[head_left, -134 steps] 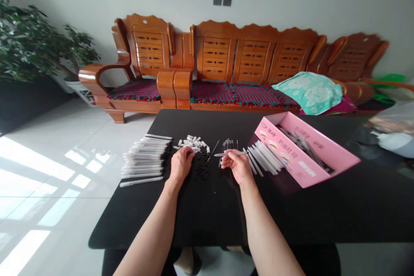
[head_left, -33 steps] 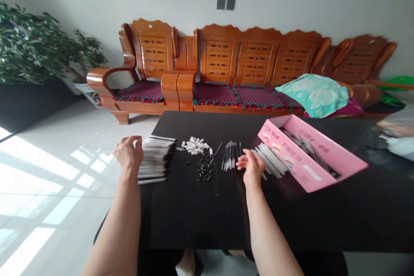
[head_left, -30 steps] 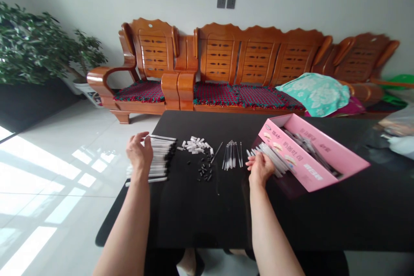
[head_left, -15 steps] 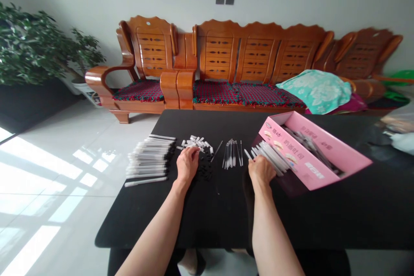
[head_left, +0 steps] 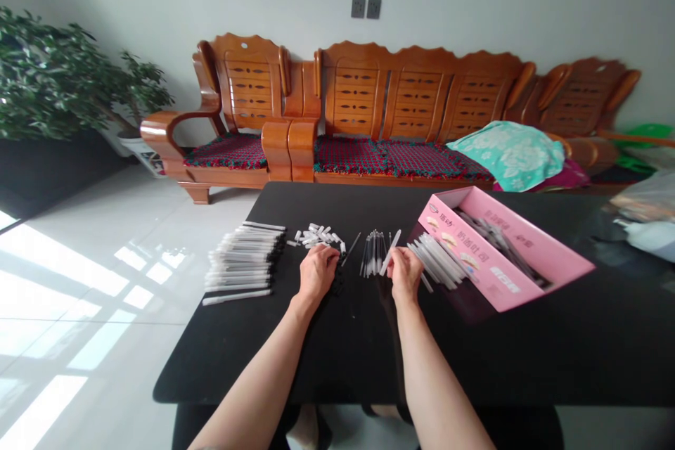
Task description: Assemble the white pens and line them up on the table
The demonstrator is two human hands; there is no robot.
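My right hand (head_left: 405, 273) is closed on a clear pen barrel (head_left: 391, 251) that sticks up and to the left, beside the row of loose barrels (head_left: 440, 260). My left hand (head_left: 317, 271) rests knuckles-up, fingers curled, over the small black caps (head_left: 337, 285); what its fingertips hold is hidden. Between the hands lies a bunch of pen refills (head_left: 372, 258). White caps (head_left: 318, 235) lie just beyond my left hand. A stack of assembled pens (head_left: 243, 261) lies at the left end of the black table (head_left: 342, 344).
An open pink box (head_left: 502, 247) holding dark pens lies at the right. A plastic bag (head_left: 646, 219) sits at the far right edge. Behind the table stand wooden benches (head_left: 369, 105) and a potted plant (head_left: 63, 77) by the tiled floor.
My left hand came from the pen stack to the black caps. My right hand left the barrel row holding one barrel and moved left toward the refills.
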